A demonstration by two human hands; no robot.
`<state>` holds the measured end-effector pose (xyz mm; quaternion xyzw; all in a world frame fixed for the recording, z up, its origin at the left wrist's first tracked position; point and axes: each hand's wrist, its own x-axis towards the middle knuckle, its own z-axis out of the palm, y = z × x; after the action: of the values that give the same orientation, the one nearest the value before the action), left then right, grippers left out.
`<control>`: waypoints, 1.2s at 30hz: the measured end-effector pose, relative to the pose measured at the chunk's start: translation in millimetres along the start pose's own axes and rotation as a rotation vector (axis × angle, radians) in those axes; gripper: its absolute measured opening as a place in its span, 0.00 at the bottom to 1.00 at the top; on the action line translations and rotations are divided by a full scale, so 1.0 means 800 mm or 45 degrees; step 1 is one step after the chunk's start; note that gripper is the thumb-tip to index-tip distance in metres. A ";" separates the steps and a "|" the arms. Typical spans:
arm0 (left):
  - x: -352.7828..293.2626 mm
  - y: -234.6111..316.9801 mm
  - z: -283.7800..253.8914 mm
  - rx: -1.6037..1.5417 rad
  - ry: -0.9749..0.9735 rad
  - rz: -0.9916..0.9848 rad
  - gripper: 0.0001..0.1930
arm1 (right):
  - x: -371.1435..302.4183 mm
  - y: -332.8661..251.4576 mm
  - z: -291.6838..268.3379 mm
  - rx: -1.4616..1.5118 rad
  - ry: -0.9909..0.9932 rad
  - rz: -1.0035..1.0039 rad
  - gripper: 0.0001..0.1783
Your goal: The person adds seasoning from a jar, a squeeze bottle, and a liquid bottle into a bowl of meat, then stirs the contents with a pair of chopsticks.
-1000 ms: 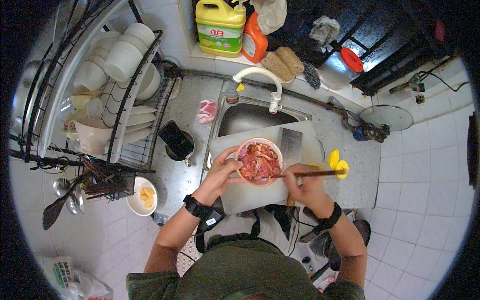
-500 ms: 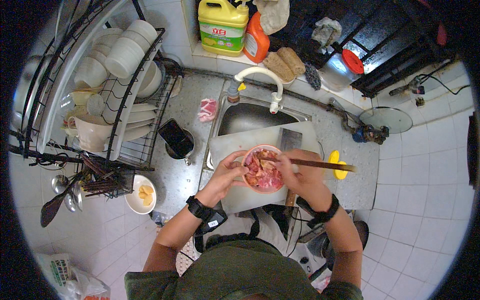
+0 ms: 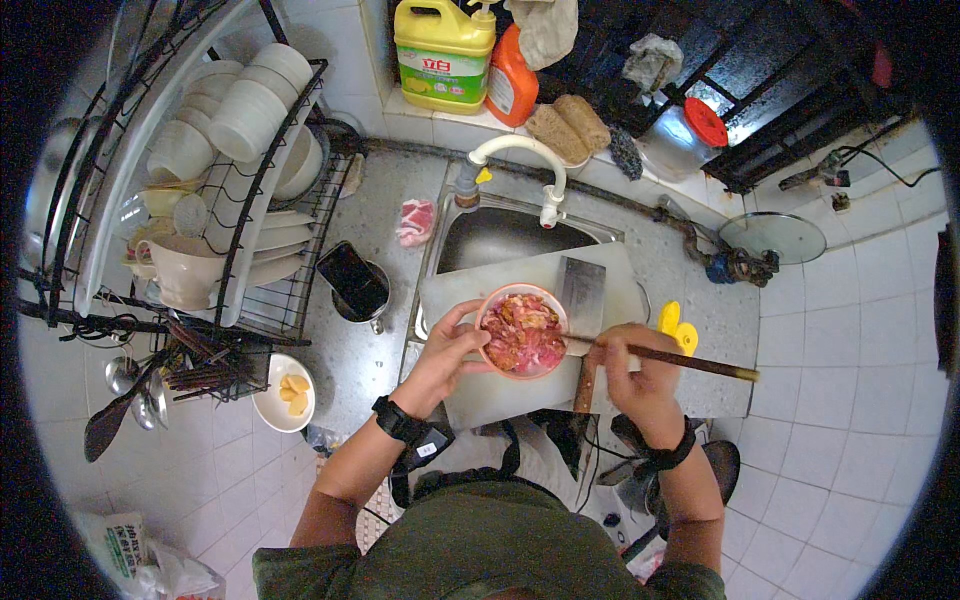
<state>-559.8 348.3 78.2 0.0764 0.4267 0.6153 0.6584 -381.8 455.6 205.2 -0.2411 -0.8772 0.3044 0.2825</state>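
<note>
My left hand grips the side of a bowl with a pinkish rim, thumb near its edge. Pieces of raw, seasoned meat fill the bowl. In my right hand are dark wooden chopsticks, held nearly level. Their tips reach the bowl's right rim; whether they touch the meat I cannot tell. Under the bowl lies a pale cutting board across the sink. A cleaver rests on the board right of the bowl, its wooden handle toward me and partly behind my right hand.
Behind the board are the steel sink and white faucet. A dish rack stands left, near a phone on a metal cup. A white bowl holds yellowish pieces. Yellow lids lie right, a meat-coloured packet left of the sink.
My right hand has drawn back to the right and toward me, pulling the chopsticks from the middle of the meat to the bowl's rim. My left hand and the bowl have shifted slightly left.
</note>
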 end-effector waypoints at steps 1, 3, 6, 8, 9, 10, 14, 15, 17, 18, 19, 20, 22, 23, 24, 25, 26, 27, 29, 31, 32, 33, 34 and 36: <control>0.000 0.000 -0.001 -0.013 0.008 0.005 0.24 | 0.005 -0.003 -0.001 -0.021 -0.020 0.113 0.02; 0.004 -0.002 0.012 0.008 -0.005 0.003 0.24 | -0.003 0.020 0.021 -0.035 0.088 0.072 0.02; 0.008 -0.003 0.010 0.005 0.033 0.005 0.24 | -0.021 0.014 0.037 0.017 -0.062 0.106 0.04; 0.008 -0.005 0.005 -0.020 0.058 -0.007 0.24 | -0.033 0.026 0.031 0.102 0.019 0.179 0.05; 0.007 -0.005 0.003 -0.020 0.056 0.007 0.23 | -0.032 0.032 0.022 0.143 0.111 0.239 0.05; 0.008 -0.006 0.003 -0.022 0.050 0.021 0.23 | -0.025 0.030 0.013 0.180 0.204 0.297 0.06; 0.007 -0.001 0.013 0.026 0.021 -0.003 0.23 | -0.019 0.037 0.050 -0.002 0.028 0.105 0.06; 0.007 -0.002 0.012 0.020 0.038 -0.003 0.24 | -0.020 0.024 0.053 0.081 0.091 0.093 0.05; 0.005 -0.004 0.004 0.009 0.073 -0.005 0.24 | -0.014 0.015 0.029 0.051 0.089 0.122 0.05; 0.003 -0.004 -0.002 0.002 0.069 0.000 0.24 | -0.014 0.017 0.018 0.012 0.093 0.152 0.06; 0.003 -0.003 -0.003 -0.005 0.057 0.007 0.24 | -0.015 0.025 0.011 -0.033 0.149 0.221 0.05; 0.004 -0.002 0.001 -0.004 0.049 0.005 0.24 | -0.019 0.033 0.017 -0.039 0.154 0.224 0.05; 0.005 0.000 0.006 0.017 0.031 0.030 0.24 | -0.028 0.052 0.041 -0.142 0.120 0.102 0.06; 0.006 0.000 0.008 0.019 0.030 0.031 0.24 | -0.035 0.050 0.053 0.051 0.062 0.107 0.04; 0.007 0.000 0.010 0.019 0.052 0.014 0.24 | -0.036 0.050 0.051 0.050 0.065 0.107 0.04; 0.006 -0.001 0.008 0.021 0.086 -0.002 0.24 | -0.032 0.045 0.049 0.007 0.100 0.052 0.04; 0.005 0.000 0.005 0.023 0.092 -0.002 0.24 | -0.027 0.038 0.044 -0.040 0.137 -0.002 0.03; 0.004 0.000 0.002 0.019 0.078 0.011 0.24 | -0.015 0.031 0.029 0.106 0.141 0.166 0.02; 0.006 -0.001 0.007 0.010 0.044 0.024 0.24 | -0.011 0.047 0.033 0.005 0.140 0.142 0.02; 0.007 0.002 0.012 0.031 0.024 0.006 0.24 | -0.014 0.044 0.043 0.120 0.075 0.238 0.02; 0.007 0.000 0.009 0.032 0.025 0.007 0.24 | -0.012 0.040 0.040 0.122 0.076 0.238 0.02; 0.008 -0.004 0.006 0.046 0.015 0.011 0.24 | -0.009 0.034 0.032 0.109 0.099 0.134 0.03; 0.007 -0.005 0.004 0.061 0.006 0.012 0.24 | -0.009 0.028 0.023 0.097 0.122 0.032 0.05; 0.004 -0.003 0.006 0.048 0.025 0.013 0.24 | -0.010 0.035 0.020 0.066 0.185 0.208 0.03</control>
<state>-555.1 352.9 78.3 0.0850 0.4444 0.6112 0.6494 -379.2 463.5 173.1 -0.3258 -0.8236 0.3308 0.3257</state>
